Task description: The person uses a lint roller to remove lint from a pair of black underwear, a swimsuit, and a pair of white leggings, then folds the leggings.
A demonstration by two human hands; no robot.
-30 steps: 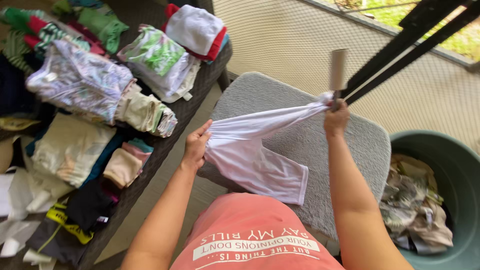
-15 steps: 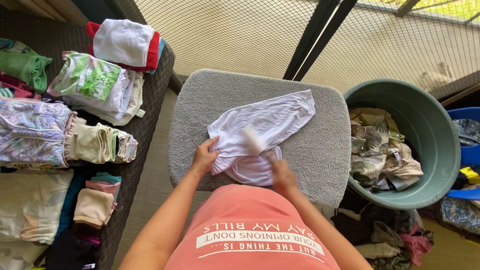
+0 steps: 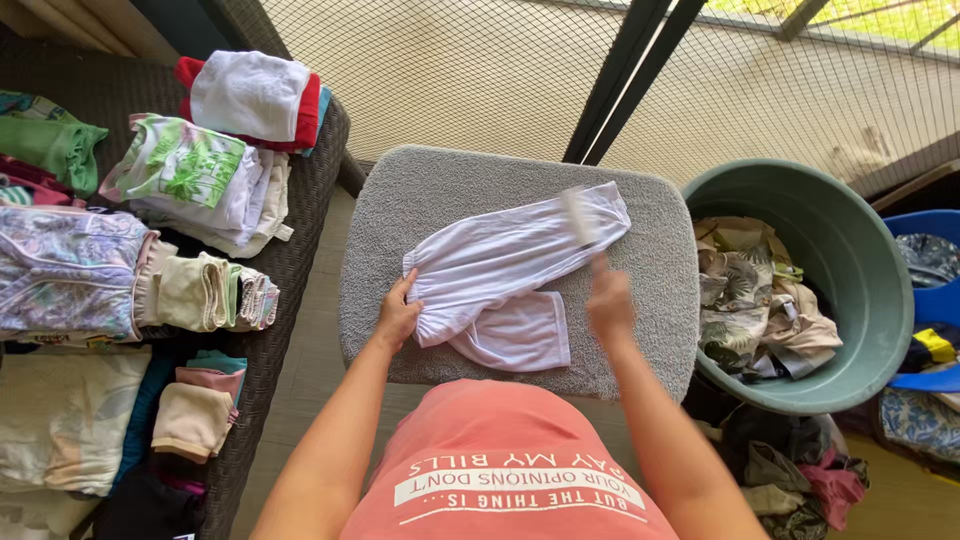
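A small white garment (image 3: 510, 275) lies spread on a grey padded stool (image 3: 450, 195) right in front of me, one leg stretched toward the far right corner. My left hand (image 3: 397, 315) presses on the garment's near left edge at the waistband. My right hand (image 3: 608, 300) hovers blurred just right of the garment, fingers loosely together, and holds nothing that I can see.
A dark wicker bench (image 3: 300, 250) at my left carries several stacks of folded clothes (image 3: 195, 180). A green round tub (image 3: 860, 260) holding crumpled patterned laundry (image 3: 750, 290) stands at my right, beside a blue basin (image 3: 935, 300). Loose clothes (image 3: 790, 470) lie on the floor below it.
The garment was held up stretched between both hands, then laid on the stool. Since then my right hand has swept from its near edge out to the right, flattening the leg.
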